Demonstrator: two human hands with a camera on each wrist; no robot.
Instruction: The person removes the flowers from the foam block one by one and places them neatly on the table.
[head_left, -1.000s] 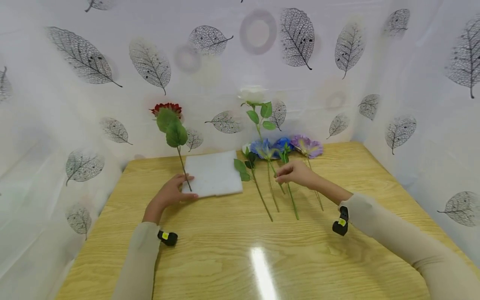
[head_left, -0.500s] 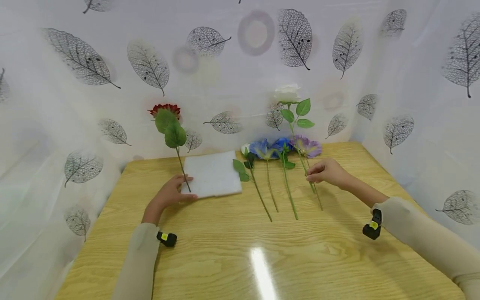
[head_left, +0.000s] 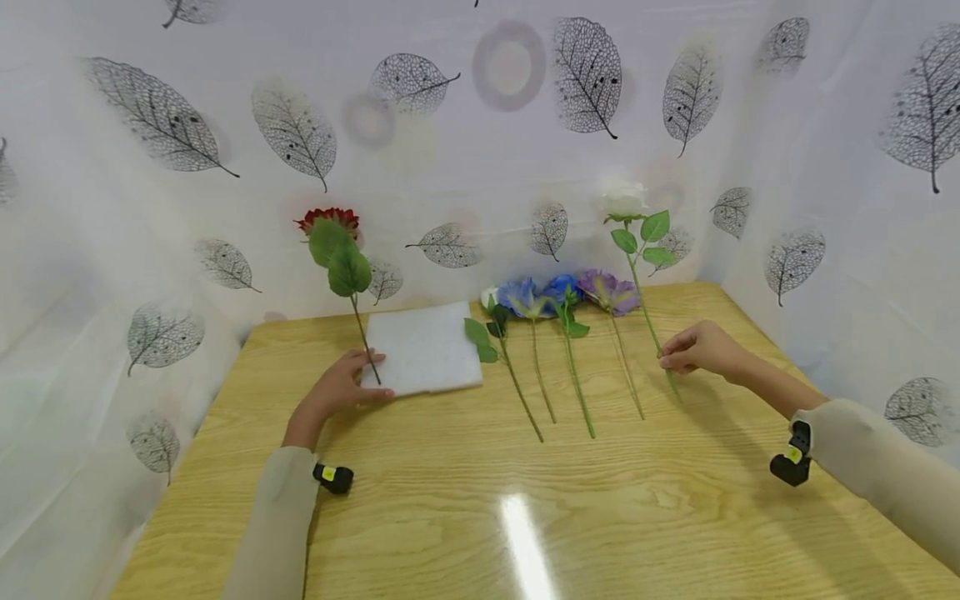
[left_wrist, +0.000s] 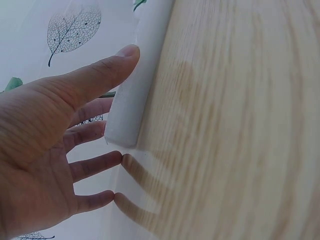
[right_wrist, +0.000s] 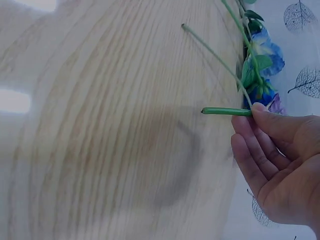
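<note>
My right hand [head_left: 708, 350] pinches the white rose [head_left: 625, 202] low on its green stem, its bloom tilted up and back. In the right wrist view the cut stem end [right_wrist: 225, 111] sticks out past my thumb and fingertips. My left hand [head_left: 341, 387] rests at the left end of a white foam slab [head_left: 427, 350], thumb along the front edge and fingers spread, nearly straight. A red flower [head_left: 333, 222] with broad leaves rises there, its stem crossing the slab's left end. Whether the stem is stuck in the slab cannot be told.
Between the slab and my right hand several flowers lie in a row, stems toward me: a leafy stem [head_left: 517, 387], a light blue flower [head_left: 521, 298], a deep blue one [head_left: 562, 287] and a purple one [head_left: 609, 292]. A leaf-printed curtain [head_left: 450, 167] encloses the wooden table [head_left: 420, 517].
My right hand has carried the white rose rightward, from above the blue flowers to beyond the purple one. The left hand, slab and red flower have stayed in place.
</note>
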